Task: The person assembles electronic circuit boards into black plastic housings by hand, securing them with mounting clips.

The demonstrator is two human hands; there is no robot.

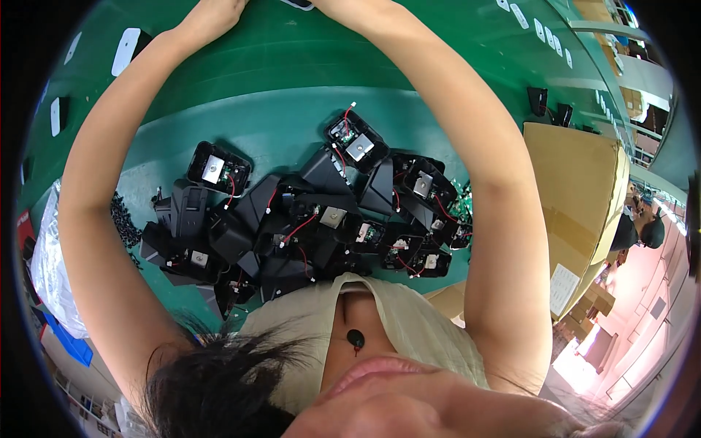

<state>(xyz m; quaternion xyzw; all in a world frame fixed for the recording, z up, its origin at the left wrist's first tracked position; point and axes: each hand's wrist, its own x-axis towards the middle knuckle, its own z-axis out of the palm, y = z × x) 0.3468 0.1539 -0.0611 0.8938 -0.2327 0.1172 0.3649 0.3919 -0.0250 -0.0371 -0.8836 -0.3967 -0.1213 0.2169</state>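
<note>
We found a heap of black housings point(307, 226) with red wires and metal plates piled at the near edge of the green surface point(277, 95), a cardboard box point(577, 197) at its right edge and a clear plastic bag point(47, 270) at the left. The middle lay open. Both arms reached to the far edge: left hand point(212, 16) and right hand point(328, 6) were cut off there beside a dark object point(298, 4); each grip's opening we could not tell.

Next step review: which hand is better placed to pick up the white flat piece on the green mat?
Left, probably. The left hand is on the same side as the white flat piece on the green mat. The right forearm leaves the top edge farther off, with its hand cut from view.
</note>
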